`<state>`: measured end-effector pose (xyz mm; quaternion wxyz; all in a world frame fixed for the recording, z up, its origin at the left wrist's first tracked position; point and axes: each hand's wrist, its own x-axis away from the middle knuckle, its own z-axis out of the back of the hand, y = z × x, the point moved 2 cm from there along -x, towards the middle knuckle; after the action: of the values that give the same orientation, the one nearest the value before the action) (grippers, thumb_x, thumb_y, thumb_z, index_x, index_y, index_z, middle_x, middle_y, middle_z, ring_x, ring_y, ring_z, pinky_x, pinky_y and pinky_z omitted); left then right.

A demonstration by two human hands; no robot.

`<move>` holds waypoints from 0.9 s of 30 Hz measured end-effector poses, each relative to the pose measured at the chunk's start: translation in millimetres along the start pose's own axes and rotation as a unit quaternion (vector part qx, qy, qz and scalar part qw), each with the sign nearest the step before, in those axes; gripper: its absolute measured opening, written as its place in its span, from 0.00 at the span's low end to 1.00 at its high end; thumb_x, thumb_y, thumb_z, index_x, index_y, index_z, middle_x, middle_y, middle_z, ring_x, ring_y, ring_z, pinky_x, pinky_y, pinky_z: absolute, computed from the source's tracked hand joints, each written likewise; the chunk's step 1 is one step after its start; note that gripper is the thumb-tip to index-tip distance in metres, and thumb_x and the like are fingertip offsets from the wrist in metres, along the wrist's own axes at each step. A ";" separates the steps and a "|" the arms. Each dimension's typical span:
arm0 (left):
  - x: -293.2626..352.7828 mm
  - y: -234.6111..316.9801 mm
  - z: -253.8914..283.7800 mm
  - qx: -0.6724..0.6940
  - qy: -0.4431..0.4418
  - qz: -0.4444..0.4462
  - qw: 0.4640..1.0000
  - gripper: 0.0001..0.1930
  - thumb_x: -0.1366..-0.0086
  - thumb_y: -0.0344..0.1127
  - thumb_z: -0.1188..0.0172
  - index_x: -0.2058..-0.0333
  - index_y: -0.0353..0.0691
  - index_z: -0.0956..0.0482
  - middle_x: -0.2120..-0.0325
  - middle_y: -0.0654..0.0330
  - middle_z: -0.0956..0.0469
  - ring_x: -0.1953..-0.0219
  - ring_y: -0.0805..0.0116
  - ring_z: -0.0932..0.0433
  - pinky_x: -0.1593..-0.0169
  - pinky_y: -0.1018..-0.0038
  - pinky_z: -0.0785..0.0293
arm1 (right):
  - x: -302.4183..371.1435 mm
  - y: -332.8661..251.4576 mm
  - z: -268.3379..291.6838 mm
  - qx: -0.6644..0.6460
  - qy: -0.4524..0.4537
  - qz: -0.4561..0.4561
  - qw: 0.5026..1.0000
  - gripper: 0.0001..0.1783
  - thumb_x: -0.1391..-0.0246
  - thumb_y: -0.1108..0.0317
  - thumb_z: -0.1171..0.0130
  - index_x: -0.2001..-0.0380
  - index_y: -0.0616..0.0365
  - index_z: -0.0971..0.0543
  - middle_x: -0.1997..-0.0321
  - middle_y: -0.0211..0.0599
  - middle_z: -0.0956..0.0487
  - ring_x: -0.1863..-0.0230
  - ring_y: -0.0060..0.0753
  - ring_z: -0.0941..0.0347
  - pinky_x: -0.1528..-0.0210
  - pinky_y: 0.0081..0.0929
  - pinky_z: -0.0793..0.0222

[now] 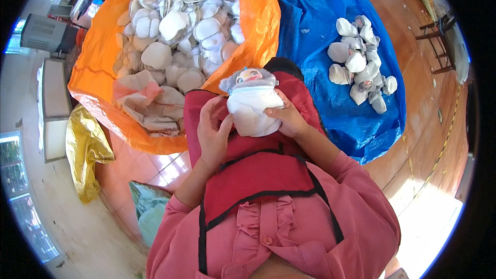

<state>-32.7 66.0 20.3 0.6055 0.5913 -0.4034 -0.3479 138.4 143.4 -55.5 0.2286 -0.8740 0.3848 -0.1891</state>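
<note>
Through the head view, I am looking down at a red apron (pixel 258 183) and placing everything else by it. Above the apron's upper part, a gray plush doll head (pixel 253 76) is sitting in a white padded cover (pixel 252 109), its painted face showing past the cover's edge. I am seeing the right hand (pixel 290 119) pinching the cover at its right side, thumb pressing the front and fingers reaching behind. The left hand (pixel 213 134) is curving at the cover's left side, thumb and fingers spreading apart; I cannot tell whether it is touching the cloth.

Ahead of the apron and to its left, an orange plastic sack (pixel 262 15) is holding a heap of white padded pieces (pixel 173 25). Ahead and to its right, a blue plastic sheet (pixel 330 124) is bearing a cluster of gray-and-white plush bundles (pixel 355 62). Left of the apron, a yellow sack (pixel 87 150) and a crumpled green sack (pixel 150 214) are lying. Well off to its right, a dark wooden stool (pixel 440 46) is standing on the tiled floor (pixel 423 119).
</note>
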 end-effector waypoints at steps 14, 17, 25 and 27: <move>-2.1 -52.5 10.9 0.118 -0.053 0.083 0.988 0.22 0.42 0.19 0.40 0.48 0.36 0.29 0.55 0.61 0.21 0.54 0.71 0.22 0.49 0.73 0.26 | 0.5 19.5 5.1 0.235 -0.102 -0.062 0.965 0.32 0.37 0.54 0.49 0.37 0.63 0.39 0.39 0.38 0.31 0.37 0.29 0.38 0.34 0.31 0.45; -1.9 -47.8 9.0 0.054 -0.069 0.095 0.992 0.20 0.41 0.23 0.37 0.49 0.34 0.28 0.54 0.58 0.21 0.53 0.69 0.22 0.48 0.72 0.27 | 2.6 20.2 -2.4 0.194 -0.074 -0.071 0.976 0.31 0.35 0.53 0.51 0.37 0.63 0.38 0.39 0.38 0.31 0.38 0.29 0.37 0.34 0.30 0.45; 5.4 -35.2 8.0 -0.278 0.002 -0.227 0.934 0.23 0.48 0.25 0.30 0.53 0.38 0.25 0.48 0.50 0.37 0.49 0.51 0.27 0.49 0.66 0.27 | 0.3 29.9 3.5 0.131 -0.055 -0.084 0.986 0.32 0.37 0.53 0.48 0.38 0.63 0.37 0.41 0.37 0.29 0.41 0.29 0.34 0.36 0.30 0.41; 7.9 -36.4 10.2 -0.302 -0.017 -0.277 0.912 0.21 0.49 0.25 0.30 0.55 0.42 0.23 0.49 0.51 0.38 0.49 0.50 0.29 0.48 0.64 0.28 | -0.6 29.5 3.4 0.142 -0.066 -0.101 0.983 0.33 0.38 0.53 0.47 0.38 0.63 0.38 0.41 0.37 0.29 0.41 0.29 0.34 0.36 0.30 0.41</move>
<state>-36.5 52.4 -15.6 0.6276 0.4625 -0.1094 -0.6166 122.5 127.0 -74.5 0.3547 -0.8777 0.2479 -0.2057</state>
